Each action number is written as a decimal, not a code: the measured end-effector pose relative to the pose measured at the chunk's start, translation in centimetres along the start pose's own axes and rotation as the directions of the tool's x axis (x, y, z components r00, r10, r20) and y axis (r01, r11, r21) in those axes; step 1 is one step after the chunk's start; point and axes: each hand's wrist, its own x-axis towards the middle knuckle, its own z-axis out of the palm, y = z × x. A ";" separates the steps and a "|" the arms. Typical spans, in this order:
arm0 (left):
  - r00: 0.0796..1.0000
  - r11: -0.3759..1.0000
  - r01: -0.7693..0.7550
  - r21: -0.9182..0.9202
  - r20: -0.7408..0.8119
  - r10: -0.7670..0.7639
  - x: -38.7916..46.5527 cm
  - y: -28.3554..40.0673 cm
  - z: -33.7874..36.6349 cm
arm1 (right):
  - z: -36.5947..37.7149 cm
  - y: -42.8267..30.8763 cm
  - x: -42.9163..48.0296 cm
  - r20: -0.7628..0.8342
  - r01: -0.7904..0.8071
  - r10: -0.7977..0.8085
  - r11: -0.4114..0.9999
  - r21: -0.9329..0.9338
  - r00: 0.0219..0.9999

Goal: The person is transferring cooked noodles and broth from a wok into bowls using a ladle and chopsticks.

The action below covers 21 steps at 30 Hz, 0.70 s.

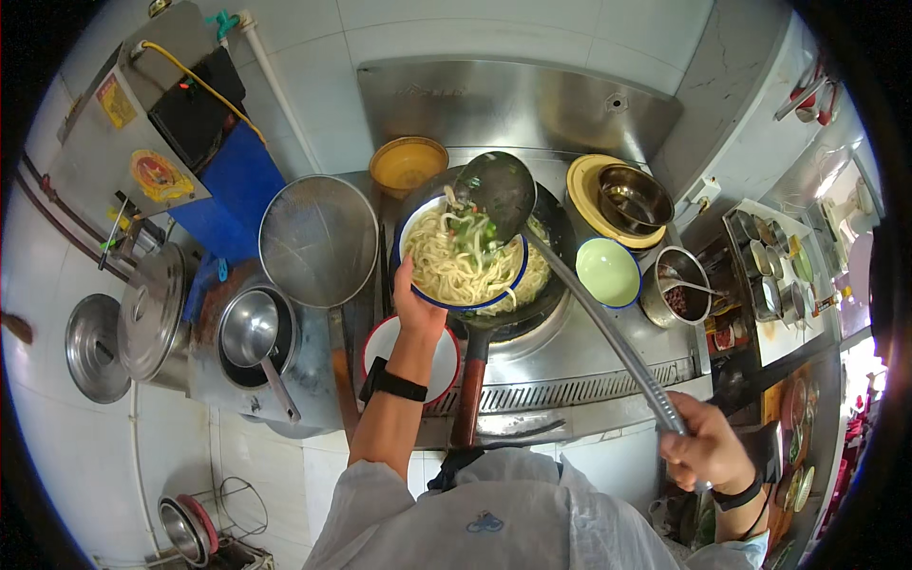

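Observation:
My left hand (419, 303) grips the near left rim of a blue-rimmed bowl (524, 274), holding it over the wok (559, 214). Pale noodles (456, 263) with bits of green fill the bowl, and more noodles show in the wok beyond its right edge. My right hand (702, 442) is closed around the long metal handle of a ladle (499, 196). The ladle's dark round head is tipped over the bowl, with noodles and chopped greens hanging below it. Toward me points the wok's red-brown wooden handle (468, 392).
Left of the wok lies a round mesh strainer (318, 241), near a metal dipper (249, 328). A white red-rimmed bowl (442, 363) sits under my left forearm. To the right are a pale green bowl (608, 271), a steel pot (659, 306) with a spoon, and a dark metal basin (634, 199).

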 end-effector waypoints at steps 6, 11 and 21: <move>0.996 0.998 -0.032 0.062 -0.076 0.036 -0.3 0.2 -0.1 | 0.3 2.2 -0.2 -0.002 0.246 -0.594 0.336 -0.909 0.804; 0.999 0.999 -0.001 0.046 -0.053 0.003 -1.1 0.0 0.9 | -0.3 1.6 -0.8 -0.206 0.190 -0.217 0.972 -0.141 0.954; 0.995 0.991 0.031 0.130 -0.098 -0.018 -2.3 -0.6 1.2 | -1.4 4.1 4.1 -0.209 0.121 -0.078 0.972 0.201 0.975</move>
